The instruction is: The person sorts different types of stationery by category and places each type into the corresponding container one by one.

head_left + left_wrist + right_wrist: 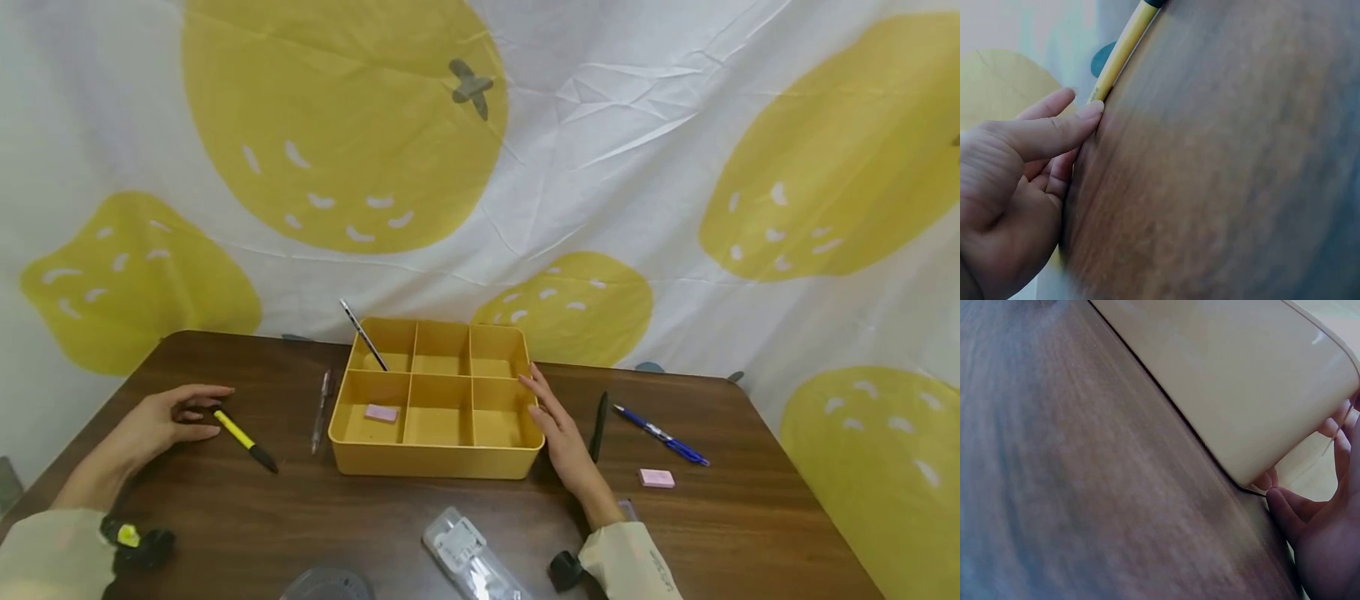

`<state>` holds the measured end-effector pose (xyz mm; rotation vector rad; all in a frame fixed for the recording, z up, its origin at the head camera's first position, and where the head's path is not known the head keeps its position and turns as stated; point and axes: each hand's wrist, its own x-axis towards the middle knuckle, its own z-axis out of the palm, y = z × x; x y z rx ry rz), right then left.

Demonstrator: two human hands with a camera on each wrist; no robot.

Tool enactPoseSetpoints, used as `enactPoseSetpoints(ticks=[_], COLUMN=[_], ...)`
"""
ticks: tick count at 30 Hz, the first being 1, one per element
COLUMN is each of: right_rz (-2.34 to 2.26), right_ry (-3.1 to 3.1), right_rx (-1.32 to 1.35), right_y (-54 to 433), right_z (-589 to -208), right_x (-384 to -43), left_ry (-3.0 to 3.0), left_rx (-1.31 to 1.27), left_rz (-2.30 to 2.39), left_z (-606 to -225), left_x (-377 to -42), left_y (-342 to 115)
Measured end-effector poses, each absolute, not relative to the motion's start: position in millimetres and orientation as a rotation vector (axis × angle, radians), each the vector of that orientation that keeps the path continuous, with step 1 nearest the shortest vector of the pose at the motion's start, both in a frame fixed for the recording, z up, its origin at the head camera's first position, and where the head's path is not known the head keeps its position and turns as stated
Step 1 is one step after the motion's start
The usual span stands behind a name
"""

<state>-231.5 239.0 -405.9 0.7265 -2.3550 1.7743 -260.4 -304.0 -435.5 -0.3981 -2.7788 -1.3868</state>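
On the left of the table my left hand [161, 425] is at one end of a yellow pen with a black end [242, 437]. Its thumb and fingers are spread around the pen's tip, and the pen lies on the tabletop. In the left wrist view the thumb tip overlaps the yellow barrel [1124, 53]. A yellow divided box [431, 461] stands mid-table. My right hand [564, 442] rests against its right side, fingers extended along the rim. A patterned pencil [363, 335] leans in the back left compartment; a pink eraser [381, 413] lies in the front left one.
Left of the box lies a clear pen [321, 412]. To the right are a black pen [598, 427], a blue pen [662, 435] and another pink eraser [657, 478]. A clear plastic package [472, 554] and a round transparent item [327, 586] lie in front. Behind hangs a lemon-print cloth [600, 167].
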Motion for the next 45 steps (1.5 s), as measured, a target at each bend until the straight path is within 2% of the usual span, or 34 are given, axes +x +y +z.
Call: enactPoseSetpoints(ticks=[19,45], right_rz=[1.764,1.775], right_ry=[-2.341,-2.341], right_rx=[0.766,0.734], right_y=[236.6,239.5], right_z=[-405.8,-408.0], right_x=[-231.9,-231.6], left_ry=[-2.855,-2.858], left_rx=[-0.540,-0.538], left_rz=[-1.106,-1.027], left_z=[-432.1,-436.1], left_x=[-261.6,-260.3], left_y=[-298.8,-291.2])
